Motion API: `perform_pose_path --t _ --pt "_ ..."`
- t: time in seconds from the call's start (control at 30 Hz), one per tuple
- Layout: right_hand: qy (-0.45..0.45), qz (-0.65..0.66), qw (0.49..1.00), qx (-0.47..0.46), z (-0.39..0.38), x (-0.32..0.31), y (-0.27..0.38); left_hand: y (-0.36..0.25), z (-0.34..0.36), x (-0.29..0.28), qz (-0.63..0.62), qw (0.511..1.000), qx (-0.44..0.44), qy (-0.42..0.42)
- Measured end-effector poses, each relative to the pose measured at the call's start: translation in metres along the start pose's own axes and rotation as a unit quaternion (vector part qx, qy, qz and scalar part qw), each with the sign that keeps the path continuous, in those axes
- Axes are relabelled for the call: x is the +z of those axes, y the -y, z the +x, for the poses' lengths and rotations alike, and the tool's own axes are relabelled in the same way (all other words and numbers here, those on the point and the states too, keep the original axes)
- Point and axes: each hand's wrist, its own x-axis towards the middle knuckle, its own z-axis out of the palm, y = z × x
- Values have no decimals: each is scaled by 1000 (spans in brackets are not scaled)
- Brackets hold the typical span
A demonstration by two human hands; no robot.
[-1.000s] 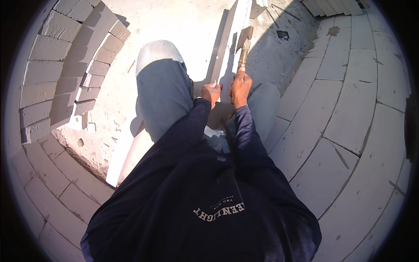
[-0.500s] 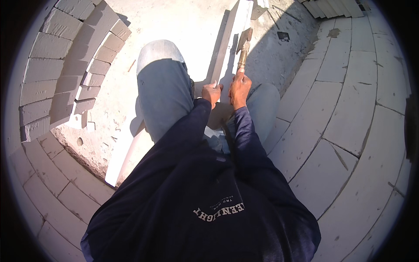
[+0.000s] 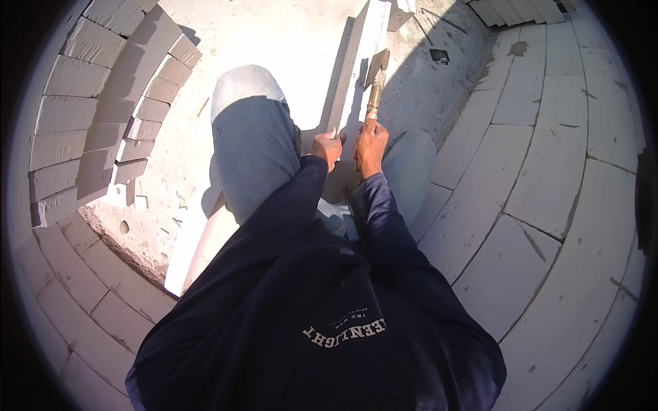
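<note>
A long pale grey block (image 3: 351, 96) lies lengthwise ahead of me between my knees, its near end close to my lap. My left hand (image 3: 327, 147) is closed on the block's near left edge, thumb on top. Beside it, my right hand (image 3: 371, 145) is wrapped round the handle of a hatchet-like tool (image 3: 375, 92). The tool points away from me, its worn brown shaft rising over the block's right side. Its flat dark head (image 3: 375, 68) turns left, above or on the block's top; I cannot tell whether they touch. The fingertips of both hands are partly hidden.
Stacked pale blocks (image 3: 65, 113) stand at the left. A block wall (image 3: 541, 157) runs along the right, and another (image 3: 96, 288) lies at lower left. More blocks (image 3: 517, 10) are stacked at far right. A dark square piece (image 3: 439, 57) lies on the dusty floor (image 3: 274, 31).
My right hand and the tool have shifted slightly left and toward me, the tool a little more upright. My left hand stays on the block. The whole view has moved a little.
</note>
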Motion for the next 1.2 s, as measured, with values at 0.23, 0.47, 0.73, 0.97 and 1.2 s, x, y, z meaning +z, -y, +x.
perform_pose_path --t 0.23,0.47,0.73,0.97,1.2 --pt "-24 141 986 -86 -18 -11 69 -11 -22 -4 5 997 57 -47" --pt "17 61 998 11 3 4 -12 -17 -29 7 28 995 52 -82" --pt "2 163 986 -32 -24 -7 69 -11 -22 -7 37 997 50 -48" --pt "-15 -28 999 -12 -4 10 1 -18 -21 2 22 999 9 -28" --pt "-24 72 991 -114 -19 7 59 75 64 -34 231 929 289 15"
